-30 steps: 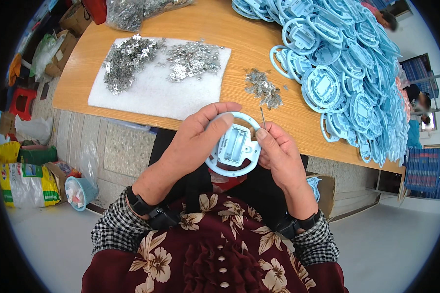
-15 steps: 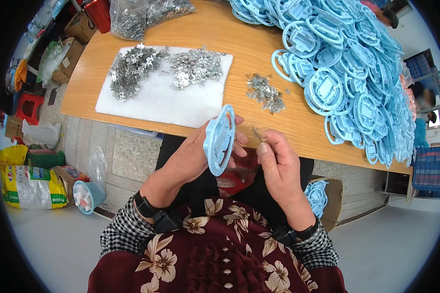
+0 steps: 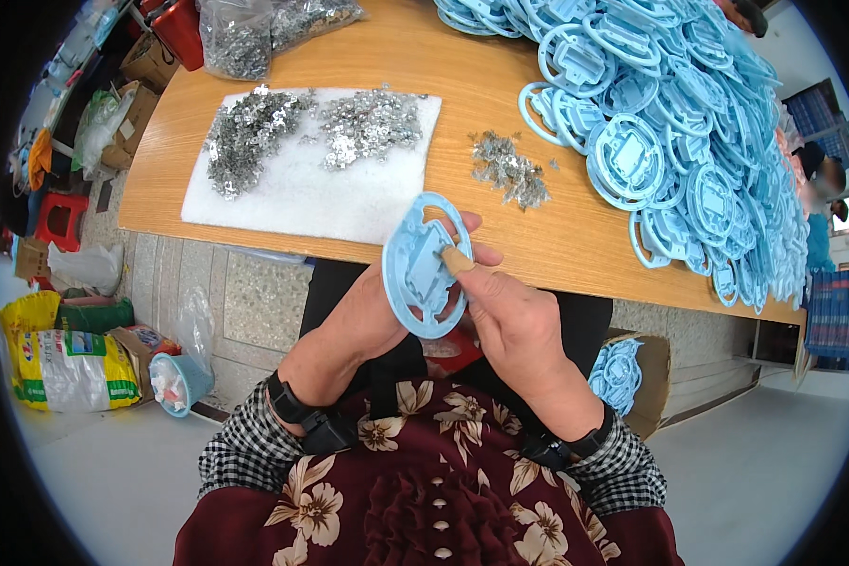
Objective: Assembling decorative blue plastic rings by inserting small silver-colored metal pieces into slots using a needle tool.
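Note:
A light blue oval plastic frame (image 3: 417,274) with a raised housing in its middle is tilted up above my lap, just off the table's front edge. My left hand (image 3: 357,316) grips it from behind and the left, some fingertips showing past its far right rim. My right hand (image 3: 522,325) is closed at the frame's right side, with the thumb pressed on the inner housing. Whatever lies under that thumb is hidden. A small pile of metal clips (image 3: 511,172) lies on the table beyond my right hand.
Two heaps of metal pieces (image 3: 245,141) lie on a white foam sheet (image 3: 292,203). Bags of metal parts (image 3: 238,42) stand behind. A tall mound of blue frames (image 3: 670,141) covers the table's right. Below it, a cardboard box (image 3: 653,377) holds blue parts.
My left hand has turned the blue frame so its inner face shows. My right hand, which pinched a small thin metal piece, has moved left and now presses against the frame.

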Available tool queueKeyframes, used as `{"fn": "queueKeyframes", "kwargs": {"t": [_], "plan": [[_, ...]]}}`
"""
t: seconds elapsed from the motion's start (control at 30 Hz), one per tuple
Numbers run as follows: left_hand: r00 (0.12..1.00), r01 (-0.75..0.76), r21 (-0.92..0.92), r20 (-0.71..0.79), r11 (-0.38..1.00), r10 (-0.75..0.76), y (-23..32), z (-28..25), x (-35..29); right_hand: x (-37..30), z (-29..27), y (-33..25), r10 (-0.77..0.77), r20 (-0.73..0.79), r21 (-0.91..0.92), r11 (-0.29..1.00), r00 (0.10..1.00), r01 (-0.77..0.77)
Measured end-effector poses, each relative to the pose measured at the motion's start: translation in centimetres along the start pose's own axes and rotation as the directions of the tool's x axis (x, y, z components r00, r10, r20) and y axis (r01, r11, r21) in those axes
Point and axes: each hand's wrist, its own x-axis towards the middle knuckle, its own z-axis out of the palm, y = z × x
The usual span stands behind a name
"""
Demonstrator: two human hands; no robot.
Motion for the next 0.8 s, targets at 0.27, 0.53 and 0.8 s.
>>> {"fn": "queueKeyframes", "kwargs": {"t": [0.27,0.53,0.8], "plan": [[0.988,0.117,-0.210,0.122,0.971,-0.093,0.9,-0.5,0.7,0.0,-0.9,1.1,-0.141,-0.143,0.065,0.986,0.980,0.152],[0.893,0.286,-0.389,0.439,0.876,-0.097,-0.3,-1.4,1.7,-1.5,-4.4,1.7,0.399,0.077,0.524,0.764,0.914,-0.377],[0.595,0.622,0.126,0.565,0.773,-0.571,-3.3,3.9,2.3,-5.2,-8.2,0.1,0.556,0.292,0.593,0.533,0.779,-0.603]]}}
